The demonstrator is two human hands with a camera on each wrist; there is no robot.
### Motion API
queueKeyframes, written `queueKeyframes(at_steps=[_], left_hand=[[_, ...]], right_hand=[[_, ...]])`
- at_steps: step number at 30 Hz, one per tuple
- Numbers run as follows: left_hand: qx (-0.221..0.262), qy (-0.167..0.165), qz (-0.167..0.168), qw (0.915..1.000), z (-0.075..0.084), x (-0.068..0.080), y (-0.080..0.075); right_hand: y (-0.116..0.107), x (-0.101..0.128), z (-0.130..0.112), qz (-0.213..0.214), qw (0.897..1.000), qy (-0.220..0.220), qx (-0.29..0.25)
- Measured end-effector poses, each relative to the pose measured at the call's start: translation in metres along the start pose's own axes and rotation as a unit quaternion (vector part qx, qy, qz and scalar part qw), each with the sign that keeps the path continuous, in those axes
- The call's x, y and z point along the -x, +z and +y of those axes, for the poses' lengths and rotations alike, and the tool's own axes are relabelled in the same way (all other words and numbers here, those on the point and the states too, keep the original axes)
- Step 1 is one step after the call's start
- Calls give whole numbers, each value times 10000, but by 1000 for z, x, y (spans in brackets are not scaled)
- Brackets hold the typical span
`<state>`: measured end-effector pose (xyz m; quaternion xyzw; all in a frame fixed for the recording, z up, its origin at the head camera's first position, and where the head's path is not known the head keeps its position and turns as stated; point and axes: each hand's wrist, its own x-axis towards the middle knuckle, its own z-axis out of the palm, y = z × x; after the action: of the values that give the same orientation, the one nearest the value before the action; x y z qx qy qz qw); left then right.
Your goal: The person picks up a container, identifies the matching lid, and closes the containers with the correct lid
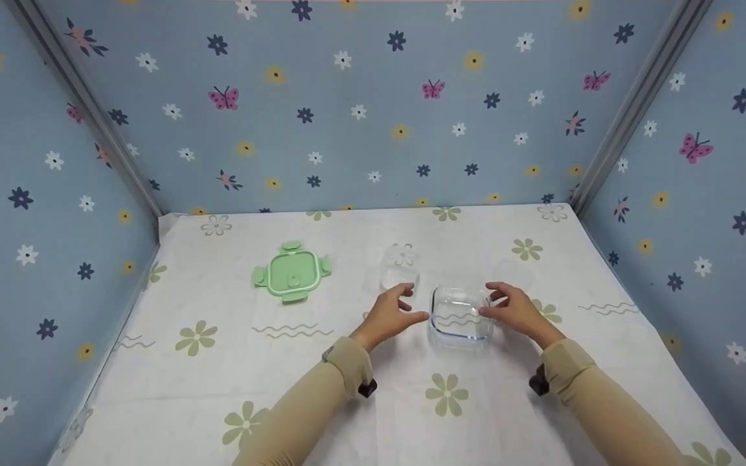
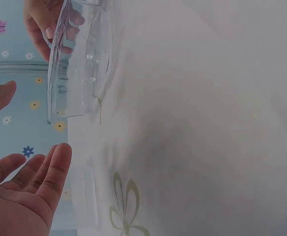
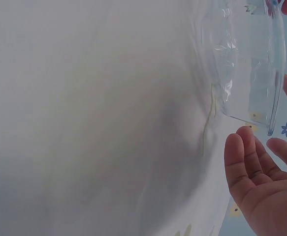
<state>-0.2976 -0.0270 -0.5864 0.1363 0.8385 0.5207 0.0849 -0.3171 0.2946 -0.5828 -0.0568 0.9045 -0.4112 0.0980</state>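
Note:
A clear glass food container [image 1: 460, 318] with a rounded-square rim stands upright on the tablecloth between the two hands. To its left, my left hand [image 1: 391, 314] is held apart from it, thumb and fingers spread with nothing between them; the left wrist view shows the gap. On the other side, my right hand [image 1: 517, 310] has its loosely bent fingers close to the container's right edge. Whether its thumb touches the rim cannot be told. In the right wrist view those fingers [image 3: 235, 155] are relaxed and hold nothing.
A green lid [image 1: 293, 273] with side flaps lies at the left on the white flowered tablecloth [image 1: 185, 388]. Small, faint clear containers stand behind the left hand [image 1: 400, 277] and behind the right [image 1: 514, 274]. Patterned blue panels [image 1: 373, 129] enclose the back and sides.

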Motion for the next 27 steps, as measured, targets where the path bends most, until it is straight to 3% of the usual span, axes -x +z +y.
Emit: queueKeyframes(at_steps=[18,27], left_hand=[[210,93,-127,9997,-1,-9,23],[69,46,-89,9999,-4,-15,30]], right_hand=[[5,3,7,-39,9997,63,-233],[8,4,8,-124,9989,88,-449]])
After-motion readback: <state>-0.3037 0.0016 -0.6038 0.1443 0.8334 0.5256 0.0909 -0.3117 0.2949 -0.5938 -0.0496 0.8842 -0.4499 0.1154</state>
